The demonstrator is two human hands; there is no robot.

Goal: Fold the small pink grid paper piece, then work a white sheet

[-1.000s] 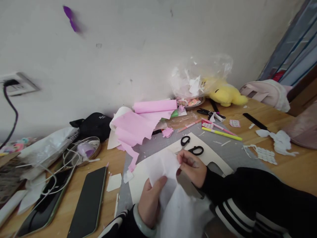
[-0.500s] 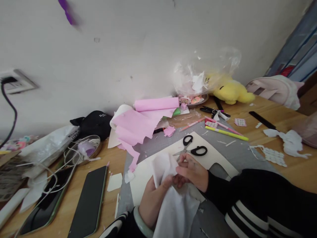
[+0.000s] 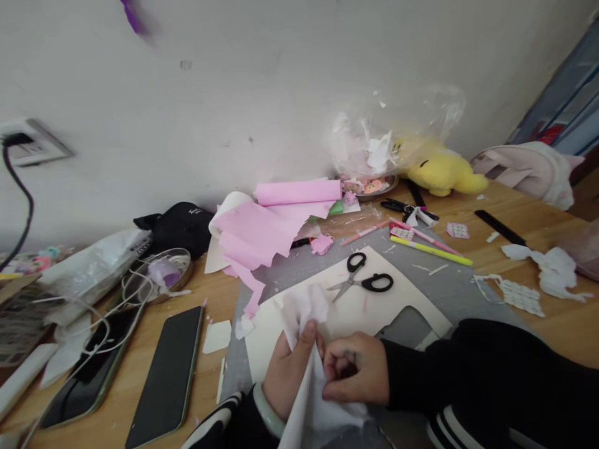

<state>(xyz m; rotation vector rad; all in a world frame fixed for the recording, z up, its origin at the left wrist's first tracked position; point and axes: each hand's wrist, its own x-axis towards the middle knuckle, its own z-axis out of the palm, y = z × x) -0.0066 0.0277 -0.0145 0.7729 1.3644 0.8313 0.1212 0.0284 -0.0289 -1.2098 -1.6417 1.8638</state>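
Note:
A thin white sheet, like tissue paper or soft cloth (image 3: 311, 396), hangs in folds between my hands. My left hand (image 3: 291, 369) grips it near its top, thumb pressed on the front. Lower and to the right, my right hand (image 3: 356, 368) pinches the sheet's edge, fingers curled. Behind them lies a cream paper sheet (image 3: 276, 312) with a rounded cut-out at its right. On that paper rest black-handled scissors (image 3: 360, 282), blades slightly apart, touched by neither hand.
Pink sheet material (image 3: 255, 231), partly rolled, lies by the wall. A yellow pen (image 3: 430, 251), a yellow plush toy (image 3: 442, 171) and white scraps (image 3: 547, 268) are to the right. Left stand a dark phone (image 3: 166, 377), a black cap (image 3: 180, 229) and a cable-wrapped dish (image 3: 175, 271).
My right hand has moved down along the white sheet, away from the scissors. The sheet's lower part is drawn tauter, while my left hand keeps its hold near the top.

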